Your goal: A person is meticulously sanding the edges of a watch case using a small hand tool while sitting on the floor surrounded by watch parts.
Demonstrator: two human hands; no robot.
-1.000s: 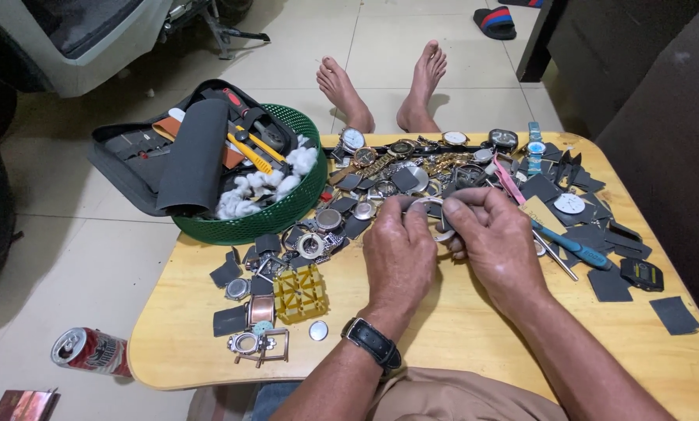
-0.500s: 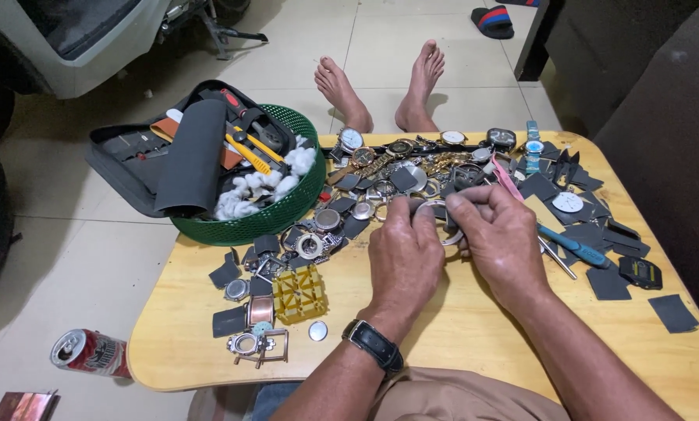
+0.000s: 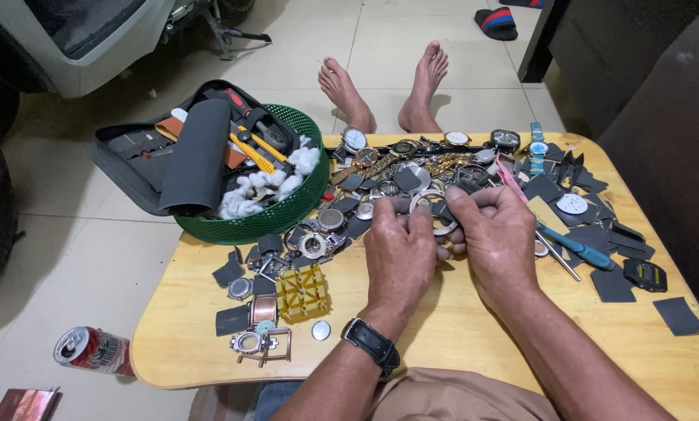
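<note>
A low wooden table (image 3: 474, 343) on a pale tiled floor is spread with watches, watch cases and dark scraps, with a green basket (image 3: 287, 210) of tools and cotton at its far left corner. Seen from above, my left hand (image 3: 399, 257), a black watch on its wrist, lies knuckles up with the fingertips curled onto a round silver watch ring (image 3: 435, 212). My right hand (image 3: 496, 238) arches beside it, pinching the ring's other side between thumb and forefinger just above the heap.
</note>
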